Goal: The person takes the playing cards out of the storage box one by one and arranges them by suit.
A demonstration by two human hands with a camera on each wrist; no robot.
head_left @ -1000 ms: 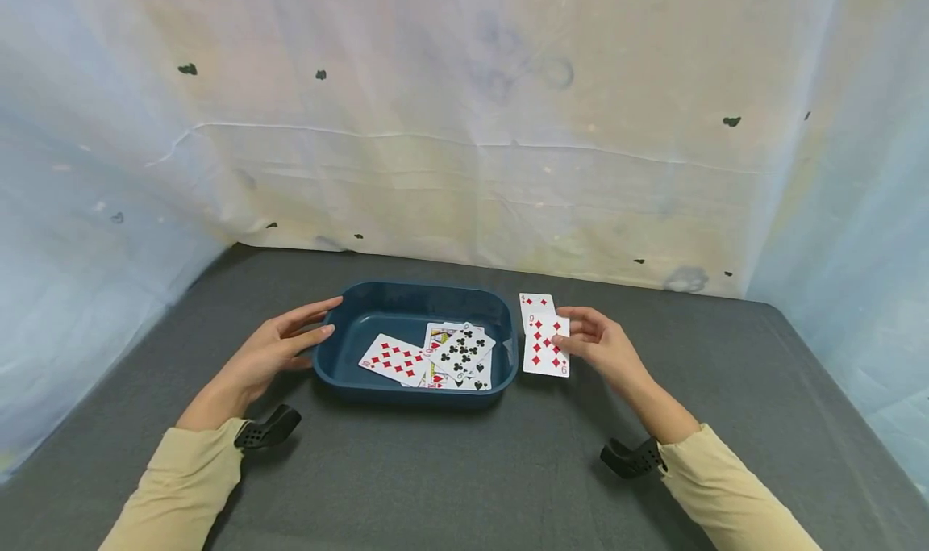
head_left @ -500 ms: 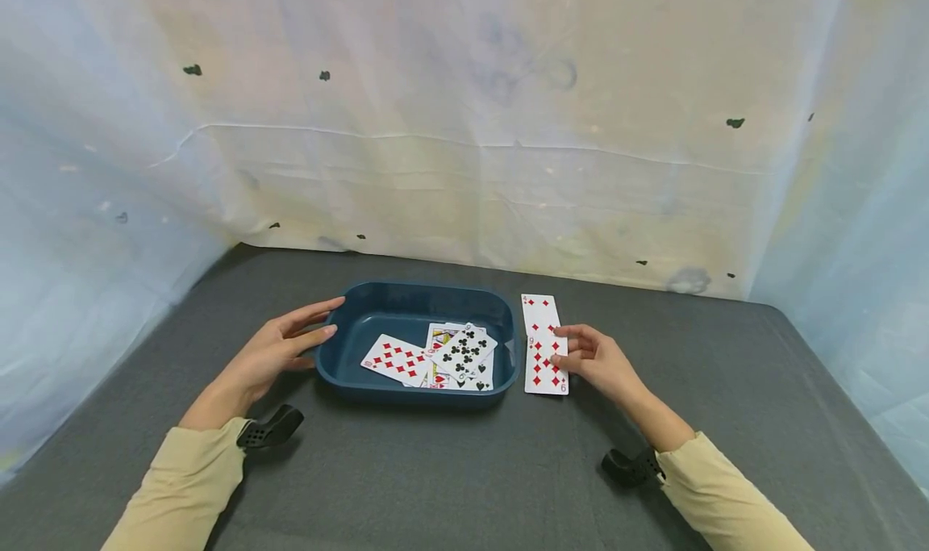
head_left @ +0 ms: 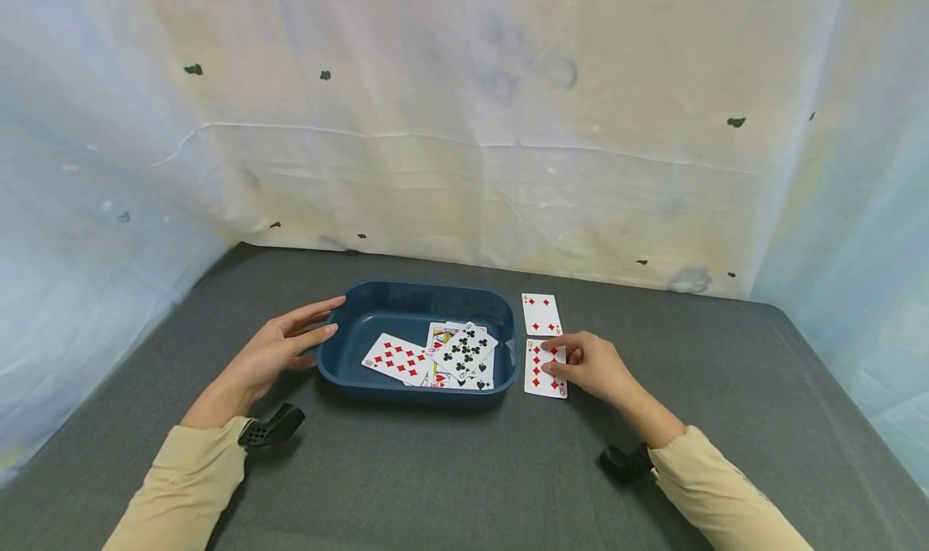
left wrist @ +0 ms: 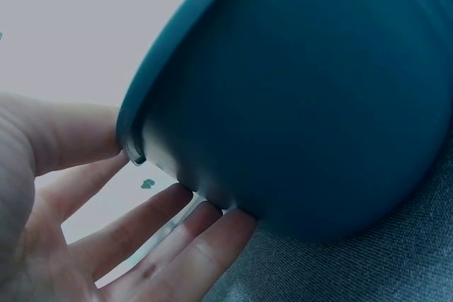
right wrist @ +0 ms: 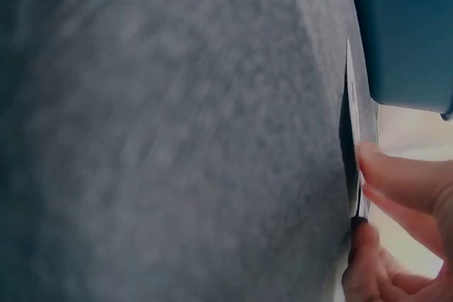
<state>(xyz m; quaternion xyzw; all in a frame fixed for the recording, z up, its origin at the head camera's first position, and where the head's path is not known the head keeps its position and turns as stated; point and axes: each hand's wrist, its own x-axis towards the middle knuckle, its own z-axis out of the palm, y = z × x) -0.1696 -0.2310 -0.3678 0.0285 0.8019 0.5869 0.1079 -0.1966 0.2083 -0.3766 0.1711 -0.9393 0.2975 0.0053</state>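
In the head view my left hand [head_left: 279, 345] touches the left end of a dark blue tray [head_left: 417, 399]. Its fingers are fairly straight and their tips meet the tray's outer wall in the left wrist view. Inside the tray lie several face-up playing cards, among them the ten of diamonds [head_left: 392, 360] and the nine of clubs [head_left: 464, 352]. Right of the tray, my right hand [head_left: 591, 364] has thumb and index fingertips on the face of the nine of diamonds [head_left: 537, 380]. The four of diamonds [head_left: 541, 313] lies just beyond that card.
A dark grey cloth [head_left: 435, 478] covers the table under everything. Pale sheeting [head_left: 464, 188] hangs behind and at both sides. Each wrist wears a black band with a camera mount. The tray's right wall stands close beside the two diamond cards.
The nine of diamonds has slid toward me, off the four of diamonds that it partly covered. My right hand moved with it, and its fingertips now reach farther over the card. The left hand stayed put.
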